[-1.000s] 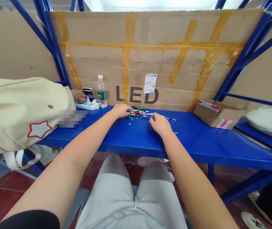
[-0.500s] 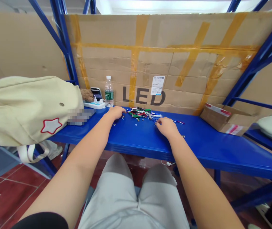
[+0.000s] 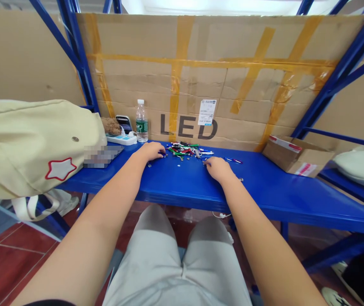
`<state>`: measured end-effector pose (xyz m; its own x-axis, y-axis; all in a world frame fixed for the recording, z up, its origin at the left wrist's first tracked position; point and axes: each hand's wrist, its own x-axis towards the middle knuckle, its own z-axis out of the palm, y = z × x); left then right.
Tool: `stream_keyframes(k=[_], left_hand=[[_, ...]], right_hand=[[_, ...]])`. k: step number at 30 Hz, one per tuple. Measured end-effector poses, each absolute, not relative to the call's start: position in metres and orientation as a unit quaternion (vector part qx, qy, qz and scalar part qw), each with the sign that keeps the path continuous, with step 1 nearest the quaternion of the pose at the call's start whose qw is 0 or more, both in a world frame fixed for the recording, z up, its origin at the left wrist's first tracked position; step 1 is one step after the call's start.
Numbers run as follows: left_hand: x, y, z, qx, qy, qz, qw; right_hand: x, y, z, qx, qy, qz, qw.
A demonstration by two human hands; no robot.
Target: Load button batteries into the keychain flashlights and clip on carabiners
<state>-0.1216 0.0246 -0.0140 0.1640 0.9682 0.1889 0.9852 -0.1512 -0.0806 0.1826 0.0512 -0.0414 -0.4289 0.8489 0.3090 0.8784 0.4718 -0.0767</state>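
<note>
A pile of small coloured parts, red, green and black, lies on the blue shelf in front of the taped cardboard marked LED. My left hand rests at the pile's left edge with its fingers curled down onto the shelf; what they hold, if anything, is hidden. My right hand lies just below and right of the pile, fingers bent and fingertips touching small pieces. A few loose silver bits are scattered between the hands.
A cream bag with a star patch fills the shelf's left end. Behind my left hand stand a water bottle, a phone and a white power strip. A small open cardboard box sits to the right, a white bag beyond it.
My left hand has slid a little left, away from the pile's middle. My right hand stays below the pile. The view swayed slightly.
</note>
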Motion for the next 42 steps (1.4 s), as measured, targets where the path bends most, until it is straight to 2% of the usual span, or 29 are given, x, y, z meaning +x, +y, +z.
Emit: stream_keyframes(k=[13, 20, 23, 26, 29, 35, 42], left_hand=[[-0.107, 0.025, -0.014, -0.795, -0.601, -0.047, 0.074], [-0.113, 0.028, -0.013, -0.799, -0.594, -0.053, 0.083], [-0.098, 0.025, -0.012, -0.809, -0.568, -0.129, 0.082], [-0.074, 0.022, -0.015, -0.798, -0.502, -0.332, -0.041], [-0.053, 0.021, -0.022, -0.777, -0.428, -0.418, -0.196], [-0.043, 0.02, -0.03, -0.77, -0.38, -0.417, -0.299], [-0.041, 0.014, -0.029, -0.782, -0.358, -0.405, -0.31]], right_hand=[[0.177, 0.056, -0.042, -0.505, -0.847, -0.049, 0.162], [0.174, 0.052, -0.038, -0.439, -0.86, -0.026, 0.257], [0.171, 0.051, -0.036, -0.41, -0.858, -0.017, 0.31], [0.17, 0.049, -0.035, -0.333, -0.846, 0.016, 0.417], [0.17, 0.046, -0.034, -0.259, -0.837, 0.046, 0.481], [0.168, 0.04, -0.034, -0.199, -0.861, 0.059, 0.464], [0.165, 0.04, -0.035, -0.213, -0.85, 0.05, 0.479]])
